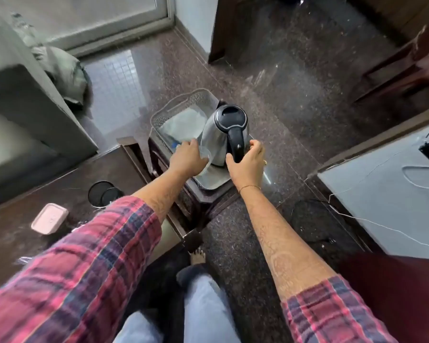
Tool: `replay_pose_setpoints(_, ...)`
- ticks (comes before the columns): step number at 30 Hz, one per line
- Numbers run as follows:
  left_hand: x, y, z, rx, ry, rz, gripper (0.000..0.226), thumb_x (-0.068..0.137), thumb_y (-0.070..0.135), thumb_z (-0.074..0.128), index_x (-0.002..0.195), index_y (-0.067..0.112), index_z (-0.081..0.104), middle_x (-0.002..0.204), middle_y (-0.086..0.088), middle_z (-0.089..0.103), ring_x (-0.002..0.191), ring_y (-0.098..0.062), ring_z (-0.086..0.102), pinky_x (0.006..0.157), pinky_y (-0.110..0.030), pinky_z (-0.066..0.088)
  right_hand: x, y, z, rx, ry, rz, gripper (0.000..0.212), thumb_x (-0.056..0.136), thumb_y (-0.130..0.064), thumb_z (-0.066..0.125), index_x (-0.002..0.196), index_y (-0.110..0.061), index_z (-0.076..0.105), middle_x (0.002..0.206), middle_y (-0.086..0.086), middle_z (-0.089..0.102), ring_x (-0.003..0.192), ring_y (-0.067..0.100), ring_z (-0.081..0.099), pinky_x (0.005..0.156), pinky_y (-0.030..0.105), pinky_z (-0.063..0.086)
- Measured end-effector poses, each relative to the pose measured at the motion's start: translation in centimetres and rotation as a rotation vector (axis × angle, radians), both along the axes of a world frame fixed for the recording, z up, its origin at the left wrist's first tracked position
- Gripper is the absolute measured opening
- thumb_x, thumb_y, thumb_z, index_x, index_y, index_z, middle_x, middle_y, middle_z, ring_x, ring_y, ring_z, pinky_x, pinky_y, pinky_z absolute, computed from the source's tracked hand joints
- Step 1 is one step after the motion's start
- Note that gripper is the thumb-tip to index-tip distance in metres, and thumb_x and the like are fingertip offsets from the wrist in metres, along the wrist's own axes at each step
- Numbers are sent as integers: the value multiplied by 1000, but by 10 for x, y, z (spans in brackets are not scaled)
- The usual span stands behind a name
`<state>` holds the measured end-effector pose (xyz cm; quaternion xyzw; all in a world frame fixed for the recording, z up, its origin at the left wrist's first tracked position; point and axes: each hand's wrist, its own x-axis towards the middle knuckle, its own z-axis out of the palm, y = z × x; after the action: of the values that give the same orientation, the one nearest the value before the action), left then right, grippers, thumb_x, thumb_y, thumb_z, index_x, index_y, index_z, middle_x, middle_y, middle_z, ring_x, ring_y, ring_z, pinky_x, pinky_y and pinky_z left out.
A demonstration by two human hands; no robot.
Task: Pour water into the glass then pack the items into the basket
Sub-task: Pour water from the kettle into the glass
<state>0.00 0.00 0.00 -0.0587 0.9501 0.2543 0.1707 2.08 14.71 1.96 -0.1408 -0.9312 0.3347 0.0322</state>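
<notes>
On a grey tray (209,180) beside the basket (183,107), the electric kettle (223,137) is kept upright by the right hand (247,164), its grip clenched on the handle. The glass (206,154) is grasped in the left hand (187,157), just beside the kettle, seemingly readied for pouring.

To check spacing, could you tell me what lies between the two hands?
Head view: the glass, held by the left hand, and the kettle, whose handle the right hand grips.

No legible txt, labels or nos. anywhere.
</notes>
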Motion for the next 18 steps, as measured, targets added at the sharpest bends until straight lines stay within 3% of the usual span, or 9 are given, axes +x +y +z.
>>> replay_pose_setpoints(4,-12,9,-33,-39,-15,-31,92,73,43,75,141,5,27,139,-20,37,129,-40,38,103,-48,40,-20,3,-18,-79,-93,-49,66,72,-36,73,121,-6,42,123,14,50,107,32,52,88,39,44)
replay_pose_setpoints(8,-12,11,-69,-53,3,0,125,60,45,85,150,4,7,150,-21,24,139,-37,26,109,-48,37,-30,10,-38,-167,-198,-46,49,74,-36,72,107,-6,52,109,9,61,101,27,56,85,35,45)
replay_pose_setpoints(10,-10,15,-81,-50,10,23,123,64,42,84,150,4,5,150,-21,24,139,-37,28,110,-46,35,-33,13,-47,-249,-228,-49,36,76,-31,73,97,-6,58,94,5,62,88,22,55,78,29,43)
replay_pose_setpoints(13,-13,16,-94,14,45,121,108,66,35,84,147,10,18,141,-17,37,128,-35,43,101,-44,41,-42,19,-58,-541,-243,-89,15,74,-21,76,74,-15,63,74,0,64,74,17,58,72,30,48)
replay_pose_setpoints(16,-15,12,-99,79,78,193,98,63,30,85,141,14,29,132,-13,45,118,-33,52,90,-44,48,-50,22,-55,-752,-273,-80,16,75,-6,74,70,-15,62,65,1,59,63,13,52,59,17,47)
replay_pose_setpoints(18,-12,10,-99,121,115,226,98,63,29,85,143,14,29,134,-11,46,119,-31,51,92,-42,46,-57,24,-50,-786,-248,-101,19,74,0,70,67,-14,61,62,1,55,59,13,48,52,15,43)
